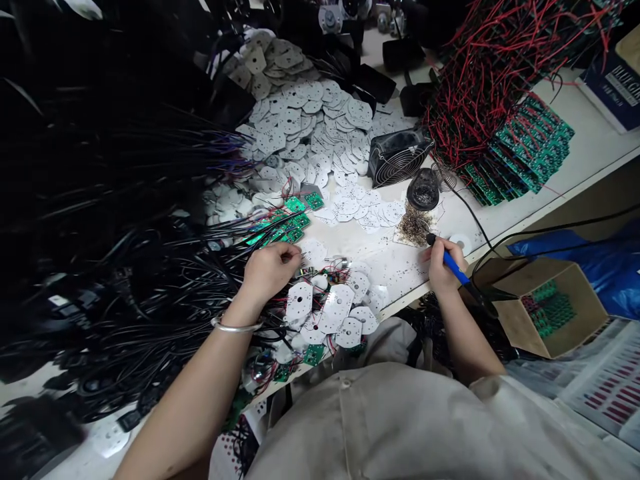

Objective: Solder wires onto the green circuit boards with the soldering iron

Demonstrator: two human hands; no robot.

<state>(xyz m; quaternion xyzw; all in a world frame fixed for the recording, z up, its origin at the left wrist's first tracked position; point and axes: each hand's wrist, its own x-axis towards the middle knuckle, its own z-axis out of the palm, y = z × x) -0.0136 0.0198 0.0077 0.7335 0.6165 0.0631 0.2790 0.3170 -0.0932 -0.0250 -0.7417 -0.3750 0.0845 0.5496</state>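
Grey shirt (400,427) cloth fills the near edge at six o'clock, and beyond it a white tabletop (590,143) runs from nine round to three. A heap of black cables (100,220) buries its whole nine o'clock side. At twelve lies a wide spread of white round boards (310,127), at one o'clock a tangle of red wires (480,73) with stacked green boards (525,147) beneath it, and at four, off the tabletop's edge, an open cardboard box (523,330). A small black fan (397,157) sits just past the centre, with a dark round cup (423,189) beside it and a patch of brown crumbs (414,225) just below that. The left hand (270,270), a bangle (235,327) on its wrist, is curled palm down at the middle, fingertips pressed among loose parts. I cannot tell whether it grips anything. Touching it toward five o'clock is a cluster of wired boards (325,310), the work in hand. The right hand (440,263), at three o'clock, is closed in a pen grip round a blue soldering iron (456,268), whose tip rests at the edge of the brown crumbs, well apart from the cluster. By my reading this is a pause between joints: the iron is parked by the crumbs while the other hand sorts out a piece. Any joint would call for the tip to cross to the wired boards without brushing the wires, and for the left hand to pin the piece flat.
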